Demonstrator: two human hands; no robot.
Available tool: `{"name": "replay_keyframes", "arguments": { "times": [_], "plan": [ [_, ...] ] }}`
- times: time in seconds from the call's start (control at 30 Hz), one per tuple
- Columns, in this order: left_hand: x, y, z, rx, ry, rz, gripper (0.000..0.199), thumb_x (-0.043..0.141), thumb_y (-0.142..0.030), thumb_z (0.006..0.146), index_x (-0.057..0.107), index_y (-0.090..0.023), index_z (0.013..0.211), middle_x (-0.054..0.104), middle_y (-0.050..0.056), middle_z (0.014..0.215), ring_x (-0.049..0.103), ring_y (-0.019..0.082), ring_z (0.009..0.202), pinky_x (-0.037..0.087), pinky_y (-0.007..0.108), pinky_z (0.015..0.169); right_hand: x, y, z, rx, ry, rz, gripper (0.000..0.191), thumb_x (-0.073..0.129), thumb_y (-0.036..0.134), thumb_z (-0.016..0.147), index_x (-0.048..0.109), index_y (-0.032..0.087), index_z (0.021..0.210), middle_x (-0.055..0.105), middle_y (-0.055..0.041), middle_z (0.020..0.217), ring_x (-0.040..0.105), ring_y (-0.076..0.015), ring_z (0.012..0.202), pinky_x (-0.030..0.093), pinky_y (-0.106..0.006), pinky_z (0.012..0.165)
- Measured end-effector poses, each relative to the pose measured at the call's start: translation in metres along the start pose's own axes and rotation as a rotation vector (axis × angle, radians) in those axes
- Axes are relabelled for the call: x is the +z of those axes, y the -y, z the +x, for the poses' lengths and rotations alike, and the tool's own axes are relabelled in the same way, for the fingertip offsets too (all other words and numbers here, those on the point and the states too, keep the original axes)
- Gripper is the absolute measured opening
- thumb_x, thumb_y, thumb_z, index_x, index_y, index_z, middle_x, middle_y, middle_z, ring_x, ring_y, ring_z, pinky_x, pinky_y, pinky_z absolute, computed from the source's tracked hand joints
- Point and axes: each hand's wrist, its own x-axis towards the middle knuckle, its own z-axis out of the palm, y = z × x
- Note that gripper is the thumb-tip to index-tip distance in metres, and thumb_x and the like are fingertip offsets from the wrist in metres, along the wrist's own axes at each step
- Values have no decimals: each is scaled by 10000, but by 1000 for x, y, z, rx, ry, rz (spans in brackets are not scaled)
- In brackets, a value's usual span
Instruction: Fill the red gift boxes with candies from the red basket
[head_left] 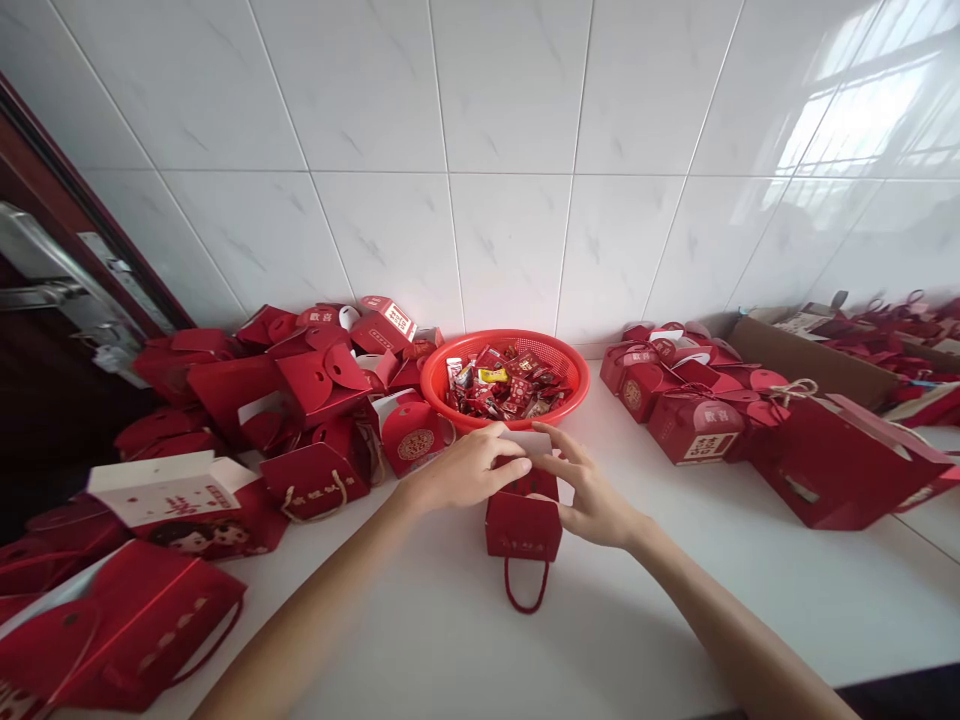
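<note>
A small red candy box (523,527) stands on the white counter in front of me, its top flaps raised. Its dark red cord handle (527,603) hangs down the near side onto the counter. From the left, my left hand (469,468) grips the upper part of the box, fingers and thumb at a flap. Opposite it, my right hand (600,495) holds the right side, its fingers on the flaps and its thumb lower down. The fingers partly cover the top, so what lies inside is hidden. Just behind sits a red plastic basket (431,385) of wrapped sweets (517,385).
Many red gift boxes (322,380) are heaped at the left, some with flaps open. More boxes (694,425) stand right of the basket, with a larger red box (840,465) nearer me. A cardboard carton (810,365) holds red items at far right. A tiled wall (510,240) rises behind.
</note>
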Motion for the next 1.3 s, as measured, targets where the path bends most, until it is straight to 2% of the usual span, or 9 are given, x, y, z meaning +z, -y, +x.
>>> {"name": "replay_keyframes", "arguments": {
  "times": [0.17, 0.3, 0.4, 0.53, 0.73, 0.87, 1.0, 1.17, 1.3],
  "plan": [
    [-2, 0, 0, -63, -47, -52, 470, 416, -527, 954, 604, -179, 701, 568, 32, 850, 564, 179, 743, 438, 311, 672, -9, 4, 7, -11, 30, 123, 359, 652, 470, 876, 590, 211, 1116, 562, -172, 1326, 427, -344, 1379, 507, -467, 964],
    [-9, 3, -1, -79, -57, -57, 319, 568, -476, 868, 590, -181, 746, 604, 14, 797, 567, 175, 731, 436, 290, 661, -16, 3, 5, 45, 13, 261, 313, 656, 486, 860, 554, 233, 1014, 620, -121, 1134, 417, -327, 1378, 536, -375, 828],
    [-20, 7, -5, -74, 19, -36, 205, 573, -328, 829, 664, -183, 942, 638, 24, 889, 589, 177, 780, 448, 272, 689, -20, -2, -1, 102, 34, 404, 272, 632, 454, 868, 563, 238, 1019, 619, -96, 1126, 456, -313, 1337, 521, -366, 840],
    [-37, 10, -14, -119, 179, -34, 502, 524, -281, 836, 589, -240, 1333, 652, 49, 1057, 618, 194, 879, 470, 259, 721, -25, -9, -8, 180, 124, 569, 331, 615, 410, 856, 573, 242, 1138, 603, -76, 1255, 566, -261, 1164, 480, -403, 949],
    [-39, 9, -19, -161, 265, 36, 553, 478, -246, 873, 513, -266, 1424, 571, 50, 1393, 544, 248, 1230, 445, 291, 952, -25, -11, -11, 258, 178, 612, 385, 601, 353, 837, 568, 265, 1211, 642, -39, 1184, 608, -209, 943, 504, -396, 879],
    [-32, 0, -22, -224, 246, 120, 581, 511, -493, 904, 468, -303, 1452, 530, 70, 1433, 531, 294, 1266, 453, 337, 964, -21, -7, -11, 258, 164, 542, 389, 586, 381, 873, 558, 277, 1247, 624, -43, 1271, 603, -223, 1043, 478, -406, 950],
    [-32, -1, -27, -237, 310, 107, 900, 558, -749, 785, 301, -337, 1542, 457, 83, 1504, 484, 341, 1324, 455, 371, 975, -19, -5, -11, 245, 162, 497, 427, 596, 443, 891, 535, 288, 1285, 599, -50, 1342, 571, -242, 1169, 475, -394, 970],
    [-37, 6, -30, -281, 386, 148, 1207, 651, -821, 620, 114, -337, 1587, 300, 95, 1613, 328, 411, 1432, 410, 444, 1045, -18, -6, -11, 219, 165, 492, 499, 642, 500, 866, 518, 279, 1296, 620, -56, 1309, 592, -232, 1118, 473, -383, 966],
    [-41, 2, -30, -288, 398, 177, 1313, 686, -828, 550, 83, -304, 1593, 341, 118, 1592, 348, 423, 1417, 405, 465, 1055, -17, -8, -11, 204, 163, 485, 528, 644, 523, 861, 509, 267, 1303, 633, -65, 1284, 607, -224, 1067, 477, -376, 950]
  ]
}}
